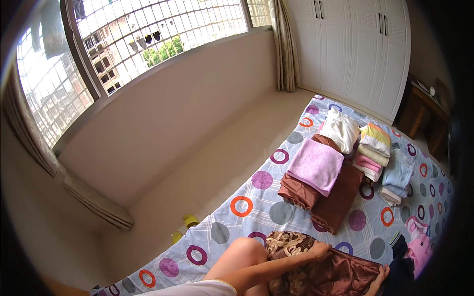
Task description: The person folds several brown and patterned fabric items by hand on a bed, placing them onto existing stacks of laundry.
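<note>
A brown satin cloth [342,272] with a gold-patterned dark brown part [287,242] lies before me at the bottom of the head view. My left hand [320,250] grips its far edge near the middle, with the forearm crossing over the patterned part. At the right corner of the same edge, my right hand [380,279] holds the satin, partly cut off by the frame. Between the two hands the edge runs fairly straight. My bent knee [248,249] is beside the cloth's left end.
A bed with a dotted sheet [218,233] carries a pink towel [314,166] on folded brown cloths [337,199], and stacks of folded clothes [374,148]. Loose pink clothes [420,251] lie right. Beyond are yellow slippers [190,221], a barred window [166,29] and a white wardrobe [333,48].
</note>
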`<state>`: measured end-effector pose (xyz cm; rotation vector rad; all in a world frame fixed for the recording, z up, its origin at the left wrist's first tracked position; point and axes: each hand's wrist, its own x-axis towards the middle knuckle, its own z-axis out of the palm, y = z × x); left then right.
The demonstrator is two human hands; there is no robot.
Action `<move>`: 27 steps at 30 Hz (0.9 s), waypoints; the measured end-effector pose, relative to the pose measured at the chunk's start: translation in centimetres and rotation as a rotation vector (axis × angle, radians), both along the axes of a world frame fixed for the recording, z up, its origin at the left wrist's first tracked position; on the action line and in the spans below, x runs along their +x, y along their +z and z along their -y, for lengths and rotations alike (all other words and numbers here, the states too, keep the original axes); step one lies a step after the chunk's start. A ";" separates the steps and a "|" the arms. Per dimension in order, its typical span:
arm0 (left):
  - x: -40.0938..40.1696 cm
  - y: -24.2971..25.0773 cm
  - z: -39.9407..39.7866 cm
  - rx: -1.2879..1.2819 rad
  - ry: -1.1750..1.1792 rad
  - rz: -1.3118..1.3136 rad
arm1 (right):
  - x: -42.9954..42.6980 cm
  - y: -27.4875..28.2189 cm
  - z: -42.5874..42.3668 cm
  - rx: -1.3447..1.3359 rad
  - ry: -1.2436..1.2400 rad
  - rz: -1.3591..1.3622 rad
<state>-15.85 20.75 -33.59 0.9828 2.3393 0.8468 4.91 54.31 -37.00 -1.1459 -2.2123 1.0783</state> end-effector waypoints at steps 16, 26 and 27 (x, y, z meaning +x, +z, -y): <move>-0.3 -0.6 0.1 0.088 0.069 0.109 | -1.3 4.8 3.6 0.073 0.126 0.198; -1.1 2.1 0.7 0.074 0.055 -0.069 | 0.6 2.2 0.3 0.090 -0.195 0.261; -1.3 2.1 0.7 0.030 0.047 -0.196 | -0.1 2.1 0.5 0.144 -0.182 0.241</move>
